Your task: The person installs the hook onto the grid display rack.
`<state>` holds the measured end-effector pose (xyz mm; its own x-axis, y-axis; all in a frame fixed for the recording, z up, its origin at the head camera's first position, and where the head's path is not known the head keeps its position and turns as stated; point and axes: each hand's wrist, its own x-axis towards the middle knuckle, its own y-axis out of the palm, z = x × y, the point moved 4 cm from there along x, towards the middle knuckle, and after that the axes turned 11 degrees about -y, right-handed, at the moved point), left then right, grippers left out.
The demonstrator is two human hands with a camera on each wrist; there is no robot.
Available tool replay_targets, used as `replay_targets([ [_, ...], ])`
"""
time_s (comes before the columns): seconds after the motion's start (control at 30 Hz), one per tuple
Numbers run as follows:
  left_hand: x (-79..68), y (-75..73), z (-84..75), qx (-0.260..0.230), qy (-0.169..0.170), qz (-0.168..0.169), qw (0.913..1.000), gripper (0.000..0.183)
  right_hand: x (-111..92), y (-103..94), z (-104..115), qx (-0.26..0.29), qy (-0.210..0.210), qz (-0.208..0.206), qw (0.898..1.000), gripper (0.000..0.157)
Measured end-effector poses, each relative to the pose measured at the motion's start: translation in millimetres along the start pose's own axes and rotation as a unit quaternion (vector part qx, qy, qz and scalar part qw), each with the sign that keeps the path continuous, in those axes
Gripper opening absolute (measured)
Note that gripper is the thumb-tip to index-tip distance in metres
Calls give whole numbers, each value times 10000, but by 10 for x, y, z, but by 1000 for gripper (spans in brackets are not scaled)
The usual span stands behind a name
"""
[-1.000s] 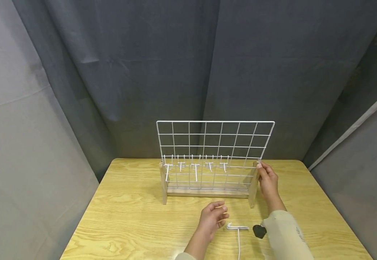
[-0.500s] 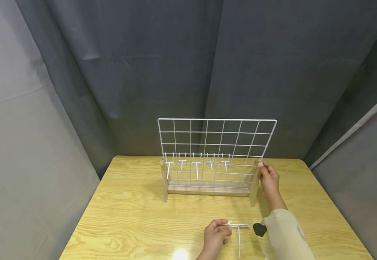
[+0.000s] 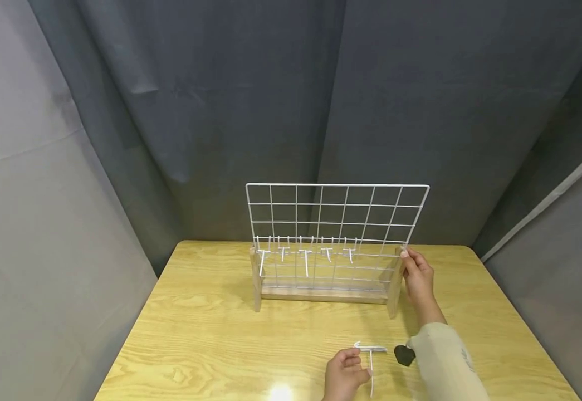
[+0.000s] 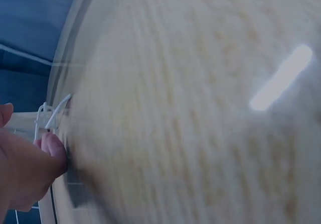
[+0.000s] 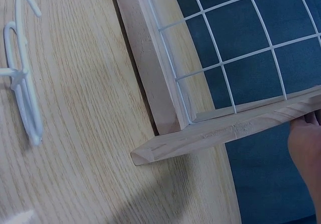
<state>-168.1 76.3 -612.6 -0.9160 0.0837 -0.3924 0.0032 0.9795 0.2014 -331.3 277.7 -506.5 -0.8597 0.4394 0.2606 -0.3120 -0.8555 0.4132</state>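
A white wire grid rack (image 3: 341,223) stands in a wooden base (image 3: 323,295) on the table. Several short white hooks (image 3: 306,262) hang across its middle. At the top of the right wooden post (image 3: 395,287), my right hand (image 3: 418,278) grips with the thumb in front; its other fingers are partly hidden. A loose white wire hook (image 3: 372,356) with a T-shaped stem lies in front of the rack, seen close up in the right wrist view. My left hand (image 3: 345,376) is beside it, fingers bent and apart, thumb tip at the stem. Any contact is unclear.
The wood-grain table (image 3: 185,345) runs out to rounded back corners. A dark grey curtain (image 3: 230,111) hangs behind it, with pale cloth (image 3: 25,195) at the left. A black lump (image 3: 404,355) sits at the right sleeve (image 3: 446,356).
My left hand has moved down and slightly right, from above the loose hook's left side to beside its stem. My right hand keeps its grip on the post, and the hook lies almost where it was.
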Motion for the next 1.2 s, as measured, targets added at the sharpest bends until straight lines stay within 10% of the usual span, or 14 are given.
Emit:
replay_targets([
  [0.57, -12, 92, 96, 1581, 434, -276, 9861, 52, 18, -42, -35, 14, -257, 269, 9993, 23],
  [0.93, 72, 116, 142, 3245, 1809, -110, 9283, 49, -30, 0, 31, -76, 192, 33, 9998, 23],
  [1.2, 58, 68, 104, 2972, 1463, -305, 9430, 43, -72, 82, 129, -94, 135, 95, 9998, 34],
])
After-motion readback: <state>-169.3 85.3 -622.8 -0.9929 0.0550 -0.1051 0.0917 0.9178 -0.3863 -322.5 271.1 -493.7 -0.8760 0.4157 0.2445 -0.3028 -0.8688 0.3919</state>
